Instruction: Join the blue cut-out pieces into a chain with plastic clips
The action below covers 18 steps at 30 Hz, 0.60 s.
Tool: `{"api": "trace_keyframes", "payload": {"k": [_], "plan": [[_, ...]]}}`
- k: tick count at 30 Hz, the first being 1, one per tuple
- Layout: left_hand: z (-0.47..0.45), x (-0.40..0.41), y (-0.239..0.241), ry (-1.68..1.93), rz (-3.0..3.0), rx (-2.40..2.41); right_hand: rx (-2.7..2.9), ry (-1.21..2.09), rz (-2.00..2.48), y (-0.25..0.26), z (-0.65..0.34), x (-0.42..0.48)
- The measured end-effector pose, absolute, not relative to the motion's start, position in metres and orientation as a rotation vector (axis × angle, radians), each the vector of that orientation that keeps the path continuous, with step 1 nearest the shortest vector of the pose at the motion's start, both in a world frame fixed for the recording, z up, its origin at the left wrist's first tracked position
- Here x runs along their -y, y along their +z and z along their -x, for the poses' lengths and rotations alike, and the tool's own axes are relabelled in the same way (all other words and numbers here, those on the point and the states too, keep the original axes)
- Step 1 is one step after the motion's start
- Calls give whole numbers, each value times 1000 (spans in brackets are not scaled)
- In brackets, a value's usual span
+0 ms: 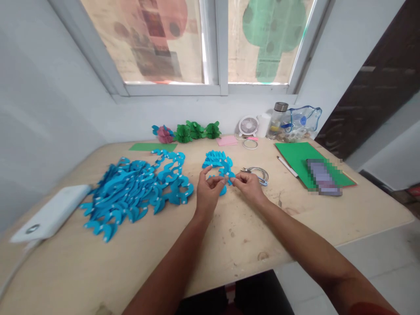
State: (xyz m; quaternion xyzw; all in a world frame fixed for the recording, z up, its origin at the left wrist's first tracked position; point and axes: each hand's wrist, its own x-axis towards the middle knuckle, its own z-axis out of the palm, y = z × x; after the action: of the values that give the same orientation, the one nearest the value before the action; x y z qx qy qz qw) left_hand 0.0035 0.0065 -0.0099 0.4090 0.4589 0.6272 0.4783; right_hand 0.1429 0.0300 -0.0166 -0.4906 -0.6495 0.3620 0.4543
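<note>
Both of my hands meet over the middle of the table at a small blue paper piece (229, 171). My left hand (210, 189) pinches its left side between thumb and fingertip, with the index finger raised. From the right, my right hand (248, 185) pinches the other edge. Just beyond the fingers lies a small stack of curved blue paper pieces (215, 158). A big heap of joined blue paper crescents (127, 188), dotted with small white patches, spreads to the left of my left hand.
A white power bank (54, 212) with a cable lies far left. Coiled cable (260, 175), a marker (288, 166), green sheets (302, 153) and a blurred phone (323, 176) are on the right. Paper flowers (196, 130), a small fan (248, 126) and a bottle (277, 120) line the wall.
</note>
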Motion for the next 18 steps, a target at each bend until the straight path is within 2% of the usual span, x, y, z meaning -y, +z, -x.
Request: {"api": "trace_keyframes", "payload": {"k": [11,18], "plan": [[-3,-7,-9,1622,-885,-1099,1913,400,1227,-18,-135,-17],[-1,-8,-10,1619,-797,-1074,1963,447,1196,-17,-132,-15]]}}
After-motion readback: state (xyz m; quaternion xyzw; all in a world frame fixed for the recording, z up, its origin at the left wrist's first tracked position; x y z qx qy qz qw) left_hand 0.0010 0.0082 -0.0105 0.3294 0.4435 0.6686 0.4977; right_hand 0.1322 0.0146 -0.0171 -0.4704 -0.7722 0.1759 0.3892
